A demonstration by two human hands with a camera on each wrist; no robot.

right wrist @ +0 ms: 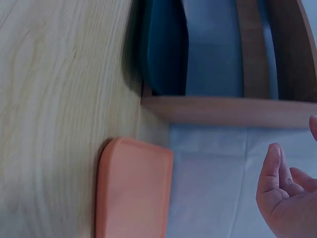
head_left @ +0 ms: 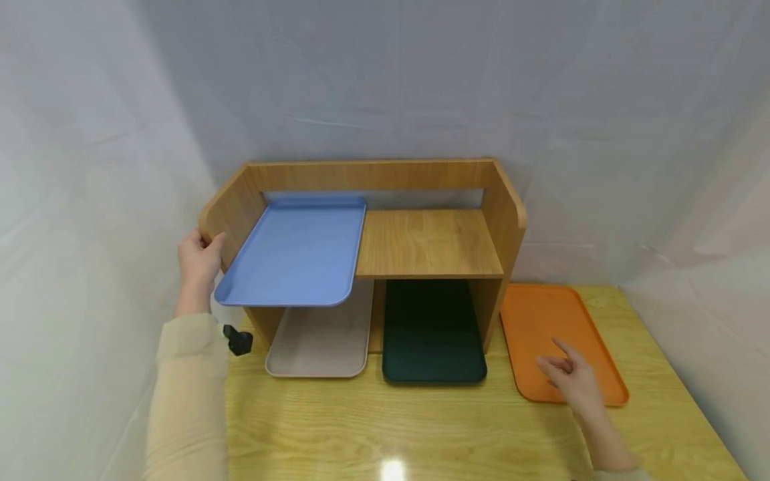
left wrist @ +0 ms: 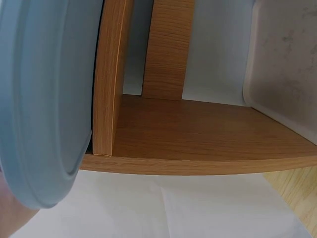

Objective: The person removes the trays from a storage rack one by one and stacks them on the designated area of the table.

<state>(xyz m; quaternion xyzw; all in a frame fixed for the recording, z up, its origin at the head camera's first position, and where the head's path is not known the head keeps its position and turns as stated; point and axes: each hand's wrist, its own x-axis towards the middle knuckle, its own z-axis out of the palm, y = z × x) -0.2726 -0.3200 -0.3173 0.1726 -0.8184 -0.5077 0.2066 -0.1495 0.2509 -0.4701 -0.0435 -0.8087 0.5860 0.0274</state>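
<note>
We found the wooden shelf (head_left: 430,244) gripped at its left panel (head_left: 230,214) by the left hand (head_left: 200,262). Right of the shelf lay 1 orange tray (head_left: 547,317), the right hand (head_left: 577,386), loosely curved, above it. The shelf bore 1 blue tray (head_left: 295,250).

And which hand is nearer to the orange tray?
Right. The right hand hovers over the near part of the orange tray; the left hand is farther off, at the left side of the shelf.
</note>
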